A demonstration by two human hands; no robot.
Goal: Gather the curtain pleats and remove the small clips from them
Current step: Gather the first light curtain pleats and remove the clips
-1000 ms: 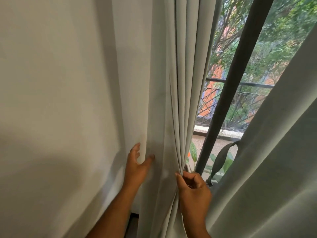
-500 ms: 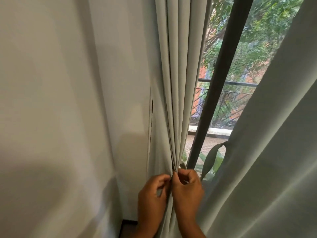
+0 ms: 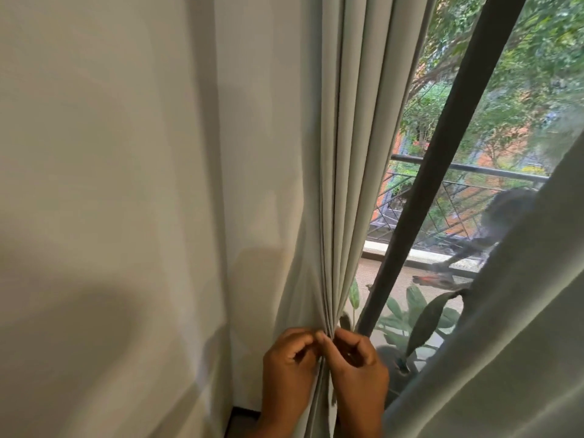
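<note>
A pale grey-green curtain [image 3: 357, 172] hangs in narrow pleats down the middle of the view, drawn together near the bottom. My left hand [image 3: 289, 371] and my right hand [image 3: 360, 365] meet at that gathered point, each pinching the pleats between thumb and fingers from its own side. The fingertips almost touch across the fabric. No clip shows; the fingers hide the spot they grip.
A plain white wall [image 3: 110, 184] fills the left. A dark window frame bar [image 3: 442, 159] slants right of the pleats, with a balcony railing, trees and plant leaves [image 3: 420, 314] behind the glass. A second curtain panel [image 3: 505, 343] covers the lower right corner.
My left hand left the flat curtain edge at the wall and came right to join my right hand on the gathered pleats. Both hands now pinch tighter together.
</note>
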